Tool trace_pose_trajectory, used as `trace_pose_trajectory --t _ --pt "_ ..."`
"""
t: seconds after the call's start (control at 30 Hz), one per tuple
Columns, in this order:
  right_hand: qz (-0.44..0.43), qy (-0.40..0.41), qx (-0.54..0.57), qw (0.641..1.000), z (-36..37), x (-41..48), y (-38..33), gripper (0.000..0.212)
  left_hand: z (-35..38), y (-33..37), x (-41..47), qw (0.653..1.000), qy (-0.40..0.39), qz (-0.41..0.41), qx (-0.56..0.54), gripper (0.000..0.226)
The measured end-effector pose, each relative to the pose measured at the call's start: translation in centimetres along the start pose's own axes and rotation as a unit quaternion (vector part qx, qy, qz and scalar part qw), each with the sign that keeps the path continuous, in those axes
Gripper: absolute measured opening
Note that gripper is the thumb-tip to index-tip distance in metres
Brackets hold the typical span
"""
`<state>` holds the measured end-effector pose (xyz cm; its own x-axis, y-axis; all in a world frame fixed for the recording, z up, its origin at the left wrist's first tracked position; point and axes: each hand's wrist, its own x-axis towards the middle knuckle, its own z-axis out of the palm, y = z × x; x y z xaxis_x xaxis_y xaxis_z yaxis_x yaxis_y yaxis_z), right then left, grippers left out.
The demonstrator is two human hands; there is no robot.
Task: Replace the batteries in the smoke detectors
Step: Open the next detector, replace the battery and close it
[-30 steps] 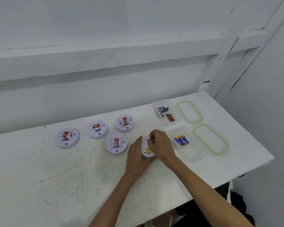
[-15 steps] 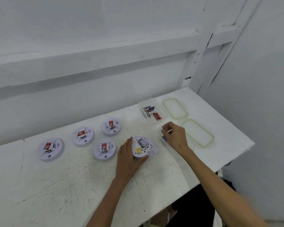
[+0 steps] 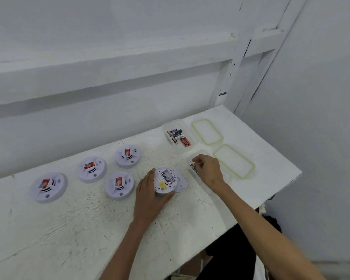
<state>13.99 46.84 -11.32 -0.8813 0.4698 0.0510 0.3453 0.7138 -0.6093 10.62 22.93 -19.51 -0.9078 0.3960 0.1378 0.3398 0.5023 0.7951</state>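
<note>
An upturned white smoke detector (image 3: 165,181) lies near the middle of the table with its battery bay exposed. My left hand (image 3: 150,196) cups its left and front side. A loose white cover (image 3: 181,183) rests against its right side. My right hand (image 3: 209,169) hovers to the right, fingers pinched on a dark battery (image 3: 193,168) with red lettering. That hand hides most of a clear container underneath it. Several other detectors (image 3: 92,168) lie face up to the left, each with a red label.
A clear tub (image 3: 188,149) with several batteries stands at the back. Two green-rimmed lids (image 3: 207,131) (image 3: 233,161) lie to its right. The table's right edge (image 3: 279,194) drops off close to my right arm. A white wall runs behind.
My right hand left the detector, moved right to the near container and now holds a battery. My left hand stayed on the detector. The camera view swung right.
</note>
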Motion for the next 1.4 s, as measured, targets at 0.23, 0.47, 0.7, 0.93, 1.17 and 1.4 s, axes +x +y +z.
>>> trace_pose_trajectory --t 0.23,0.47,0.7,0.93,1.17,1.4 --pt "-0.061 0.046 0.011 0.997 0.5 -0.7 -2.3 0.023 0.2 0.0 0.1 1.0 0.0 -0.009 0.003 0.106" --pt "-0.212 -0.034 -0.004 0.977 2.2 -2.4 -5.1 0.015 0.6 -0.4 0.4 1.0 0.012 -0.025 0.001 0.108" --pt "-0.274 -0.177 -0.084 0.941 2.7 -1.8 -5.4 0.024 1.3 -1.3 0.6 0.999 -0.016 -0.049 -0.017 0.093" --pt "-0.344 -0.216 -0.2 0.892 1.6 -0.9 -6.0 0.025 -0.9 1.6 0.1 0.993 -0.049 -0.101 -0.021 0.108" --pt "-0.449 -0.254 -0.364 0.775 1.2 -0.1 -6.8 0.013 -1.5 2.3 0.0 0.996 -0.044 -0.073 -0.012 0.1" --pt "-0.487 -0.25 -0.376 0.748 1.2 -0.5 -5.5 0.032 -1.2 1.6 0.0 0.997 -0.034 -0.066 -0.036 0.09"
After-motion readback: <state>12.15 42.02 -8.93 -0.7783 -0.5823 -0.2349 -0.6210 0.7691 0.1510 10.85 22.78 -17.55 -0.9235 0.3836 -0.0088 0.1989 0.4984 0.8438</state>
